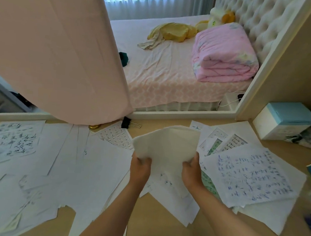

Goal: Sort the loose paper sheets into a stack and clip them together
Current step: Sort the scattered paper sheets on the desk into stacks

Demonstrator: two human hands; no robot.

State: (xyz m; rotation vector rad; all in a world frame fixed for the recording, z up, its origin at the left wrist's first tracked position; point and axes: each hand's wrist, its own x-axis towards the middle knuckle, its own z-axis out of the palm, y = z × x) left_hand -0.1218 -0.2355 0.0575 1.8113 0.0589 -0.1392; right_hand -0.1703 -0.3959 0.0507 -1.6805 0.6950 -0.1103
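— Any room?
— Bare pale wooden surface near the front edge; loose white written sheets cover the rest.
— The blank white paper stack?
— Held up mid-surface; left hand and right hand fingers pinch its lower edge.

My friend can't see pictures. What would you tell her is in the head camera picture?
A person's left hand and right hand hold a bundle of white sheets above a pale desk strewn with loose written-on papers. A black binder clip lies near the desk's far edge, and beyond it a bed with a folded pink quilt shows.
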